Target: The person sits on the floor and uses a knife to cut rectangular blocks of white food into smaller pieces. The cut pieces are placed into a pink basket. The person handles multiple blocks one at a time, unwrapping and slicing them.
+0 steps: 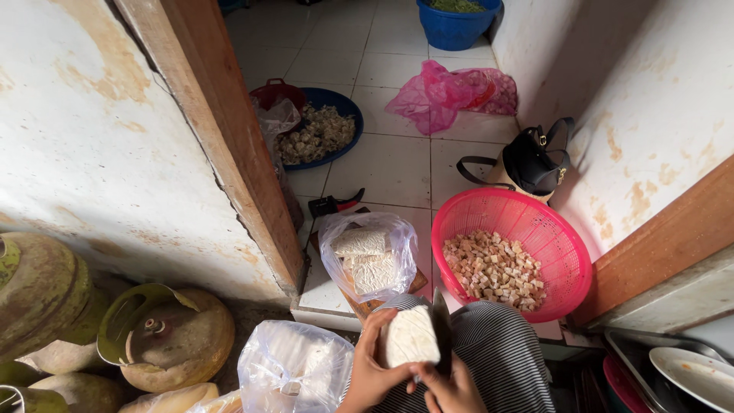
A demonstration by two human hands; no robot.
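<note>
Over the striped lap, the left hand (371, 367) gripped a white tempeh block (409, 336) while the right hand (451, 390) closed around a dark knife (442, 321) against it, near the pink basket (569, 256) of cubes.

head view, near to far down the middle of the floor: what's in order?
White block held in the left hand → clear bag of white blocks on a wooden board → red-and-black tool → pink plastic bag → blue tub of greens.
</note>
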